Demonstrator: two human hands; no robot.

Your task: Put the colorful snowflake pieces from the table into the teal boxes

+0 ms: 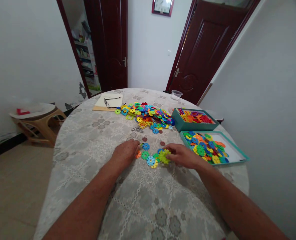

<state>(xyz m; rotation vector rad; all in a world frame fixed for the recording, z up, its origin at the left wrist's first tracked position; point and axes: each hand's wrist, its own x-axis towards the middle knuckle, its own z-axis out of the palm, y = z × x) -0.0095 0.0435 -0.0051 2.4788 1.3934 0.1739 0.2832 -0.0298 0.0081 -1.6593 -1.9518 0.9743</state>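
Toothed plastic building discs form a small curved group in front of me, among them a light blue disc [151, 160] and a green disc [145, 155]. My right hand [179, 154] pinches a yellow-green disc [164, 156] at the right end of this group. On the left side, my left hand [126, 150] has its fingers closed beside an orange disc [138, 154]; whatever is between the fingertips is mostly hidden. Close to those fingertips is a blue disc [146, 146]. Two brown discs [162, 143] lie just beyond the group.
A large heap of coloured discs [148, 115] covers the table's far middle. At right stand a filled teal box [195, 126] and its shallow lid [234, 146] with more discs. Glasses [108, 102] rest on a pad [98, 107] at far left. A clear plastic cup [176, 94] stands at the back.
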